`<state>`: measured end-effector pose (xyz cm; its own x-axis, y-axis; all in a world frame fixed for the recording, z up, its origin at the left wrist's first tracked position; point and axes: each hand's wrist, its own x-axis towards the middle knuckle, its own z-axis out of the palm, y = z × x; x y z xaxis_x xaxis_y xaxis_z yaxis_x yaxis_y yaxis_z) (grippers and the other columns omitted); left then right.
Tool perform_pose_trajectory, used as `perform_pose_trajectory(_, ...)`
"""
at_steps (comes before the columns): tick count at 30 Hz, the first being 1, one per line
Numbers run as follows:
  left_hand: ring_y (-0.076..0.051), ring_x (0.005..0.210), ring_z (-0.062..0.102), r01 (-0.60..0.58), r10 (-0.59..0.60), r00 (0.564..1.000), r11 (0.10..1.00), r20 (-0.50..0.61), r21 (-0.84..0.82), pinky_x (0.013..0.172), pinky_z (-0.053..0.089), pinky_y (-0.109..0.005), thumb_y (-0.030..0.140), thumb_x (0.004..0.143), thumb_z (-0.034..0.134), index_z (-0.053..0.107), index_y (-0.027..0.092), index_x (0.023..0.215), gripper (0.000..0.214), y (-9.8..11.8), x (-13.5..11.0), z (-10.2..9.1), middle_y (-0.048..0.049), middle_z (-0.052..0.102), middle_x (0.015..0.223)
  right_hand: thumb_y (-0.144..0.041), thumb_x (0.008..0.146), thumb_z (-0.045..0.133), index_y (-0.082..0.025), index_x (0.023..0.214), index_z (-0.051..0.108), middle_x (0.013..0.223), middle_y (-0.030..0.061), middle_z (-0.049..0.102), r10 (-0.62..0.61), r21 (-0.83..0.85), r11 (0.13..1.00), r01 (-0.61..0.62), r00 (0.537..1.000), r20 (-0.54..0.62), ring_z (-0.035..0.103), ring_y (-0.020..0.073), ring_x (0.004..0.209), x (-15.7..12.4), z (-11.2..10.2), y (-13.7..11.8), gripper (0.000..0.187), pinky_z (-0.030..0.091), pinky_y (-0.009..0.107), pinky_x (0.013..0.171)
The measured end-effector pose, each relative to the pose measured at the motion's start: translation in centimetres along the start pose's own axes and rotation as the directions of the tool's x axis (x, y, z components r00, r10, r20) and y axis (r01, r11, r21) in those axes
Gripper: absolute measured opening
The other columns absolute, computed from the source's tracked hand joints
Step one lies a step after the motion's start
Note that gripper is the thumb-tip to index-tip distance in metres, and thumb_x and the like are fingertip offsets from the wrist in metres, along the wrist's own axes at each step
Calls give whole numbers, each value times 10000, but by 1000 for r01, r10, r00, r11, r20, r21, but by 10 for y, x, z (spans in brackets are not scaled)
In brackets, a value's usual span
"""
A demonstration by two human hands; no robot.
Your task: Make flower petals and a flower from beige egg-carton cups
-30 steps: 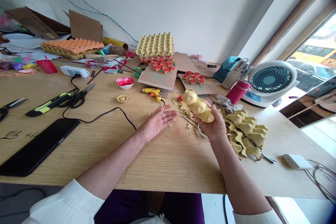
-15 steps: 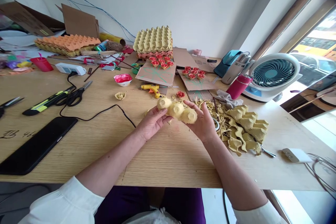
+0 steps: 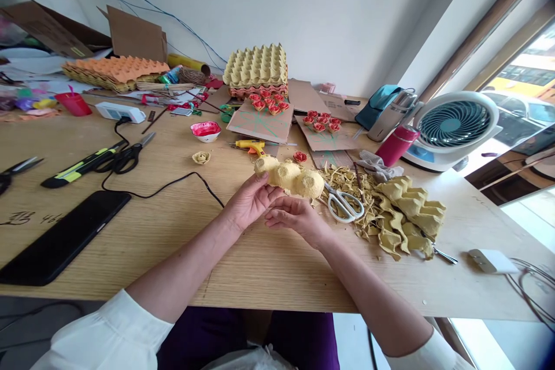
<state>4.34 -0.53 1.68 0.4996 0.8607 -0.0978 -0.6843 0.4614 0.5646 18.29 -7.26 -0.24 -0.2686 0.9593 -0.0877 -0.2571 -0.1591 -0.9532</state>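
Observation:
My left hand (image 3: 248, 203) grips a yellow strip of egg-carton cups (image 3: 289, 176), three cups in a row, held just above the wooden table (image 3: 269, 266). My right hand (image 3: 295, 217) lies just under and in front of the strip, fingers curled inward and touching its underside. White-handled scissors (image 3: 344, 204) rest on a heap of yellow carton scraps (image 3: 347, 182) just right of the strip. Cut carton pieces (image 3: 411, 214) are piled further right.
A yellow glue gun (image 3: 251, 147) with a black cord, a small carton rose (image 3: 201, 157) and a red paint bowl (image 3: 205, 130) lie behind the hands. A black phone (image 3: 65, 237), a cutter and black scissors (image 3: 125, 157) lie left. Stacked egg trays (image 3: 256, 69), a fan (image 3: 451, 127) and a red bottle (image 3: 395, 148) stand at the back and right.
The right hand brought the carton strip leftward and passed it to the left hand, which closed on it. The right hand then dropped below the strip, uncovering the white scissors.

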Motion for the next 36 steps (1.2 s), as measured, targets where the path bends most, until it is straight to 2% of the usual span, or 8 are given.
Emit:
perform_pose_trajectory(9, -200, 1061, 701, 56, -57, 996, 998, 67, 15, 994, 546, -418, 156, 899, 644, 631, 195, 1217, 321, 2, 3, -8, -53, 753, 1121, -532, 704, 796, -180, 791, 660, 722, 18, 679, -204, -297, 943, 154, 968, -146, 648, 137, 589, 1, -26, -3, 388, 576, 299, 598)
perform_pose_trajectory(15, -224, 1063, 692, 92, -89, 993, 995, 75, -35, 969, 549, -480, 162, 911, 622, 663, 222, 1160, 259, 7, 5, -13, -46, 749, 1139, -442, 797, 680, -201, 796, 666, 714, 11, 662, -385, -593, 794, 132, 864, -323, 635, 159, 653, -6, -68, -23, 241, 524, 296, 644)
perform_pose_trajectory(17, -215, 1047, 697, 97, -93, 994, 994, 57, -59, 966, 552, -469, 160, 914, 618, 667, 226, 1152, 251, 9, 6, -14, -37, 754, 1128, -433, 806, 652, -208, 821, 684, 755, 19, 662, -455, -688, 723, 66, 794, -402, 618, 171, 698, -11, -93, -34, 228, 501, 306, 678)
perform_pose_trajectory(21, -210, 1044, 701, 95, -93, 995, 993, 33, -74, 955, 561, -438, 159, 917, 617, 684, 219, 1116, 218, 10, 8, -14, -44, 763, 1095, -359, 727, 689, -214, 761, 730, 840, 49, 639, -603, -820, 545, -176, 597, -529, 561, 220, 839, -27, -144, -53, 156, 433, 366, 834)
perform_pose_trajectory(24, -213, 999, 713, 87, -86, 996, 994, 13, -72, 913, 581, -429, 153, 931, 591, 700, 207, 1076, 189, 11, 8, -14, -48, 773, 1022, -341, 711, 683, -203, 763, 762, 851, 67, 649, -630, -808, 454, -376, 505, -590, 556, 253, 869, -41, -167, -61, 167, 390, 417, 872)
perform_pose_trajectory(28, -212, 924, 726, 59, -60, 998, 996, -10, -71, 863, 602, -421, 140, 941, 563, 707, 191, 1063, 195, 13, 9, -15, -50, 775, 939, -327, 759, 640, -219, 854, 798, 933, 85, 685, -639, -760, 344, -551, 456, -620, 554, 275, 928, -53, -173, -66, 214, 346, 443, 890)
perform_pose_trajectory(32, -211, 908, 730, 31, -32, 999, 997, -12, -67, 860, 607, -419, 134, 937, 569, 701, 174, 1080, 199, 14, 11, -17, -59, 774, 935, -281, 786, 612, -234, 865, 808, 965, 88, 695, -620, -705, 253, -662, 449, -643, 550, 280, 953, -60, -168, -70, 216, 327, 450, 890)
perform_pose_trajectory(36, -206, 897, 733, 32, -32, 999, 998, 13, -48, 855, 610, -401, 136, 912, 615, 699, 173, 1083, 194, 13, 12, -20, -63, 773, 954, -267, 795, 621, -229, 812, 806, 858, 84, 683, -588, -655, 205, -727, 444, -676, 560, 266, 900, -68, -166, -73, 190, 332, 445, 881)
